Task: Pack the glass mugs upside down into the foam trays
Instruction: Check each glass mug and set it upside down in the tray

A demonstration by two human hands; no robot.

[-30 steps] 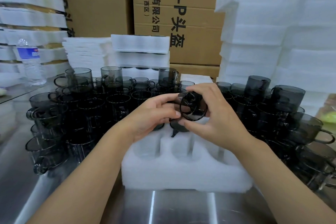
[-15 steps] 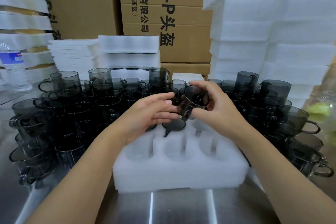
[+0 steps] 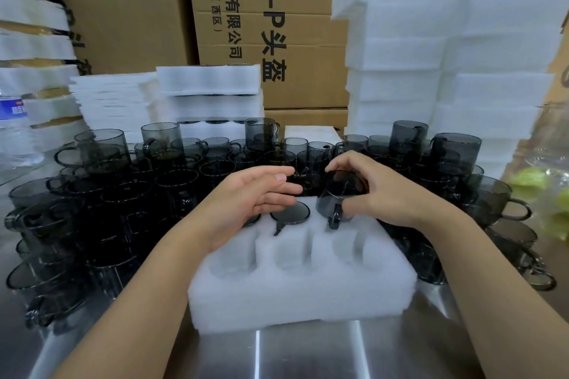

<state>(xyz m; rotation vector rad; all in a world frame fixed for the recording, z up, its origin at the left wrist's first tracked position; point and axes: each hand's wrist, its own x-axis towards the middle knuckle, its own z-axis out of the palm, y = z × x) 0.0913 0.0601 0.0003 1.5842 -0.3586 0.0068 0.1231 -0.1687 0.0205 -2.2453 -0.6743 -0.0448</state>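
The right hand (image 3: 391,194) holds a glass mug (image 3: 338,197) mouth-down, fingers (image 3: 341,160) curled over its upturned base, so the rim can drop into the foam tray (image 3: 301,292) pocket just beneath them. Its handle points toward the person, probably to meet the pocket's notch. The left hand (image 3: 246,203) hovers beside it, fingers loosely spread and holding nothing, just above a seated mug (image 3: 290,213).

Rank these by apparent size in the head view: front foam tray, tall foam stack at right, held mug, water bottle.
1. tall foam stack
2. front foam tray
3. held mug and water bottle: about alike; the bottle is cut off at the frame edge and farther back, so unranked.
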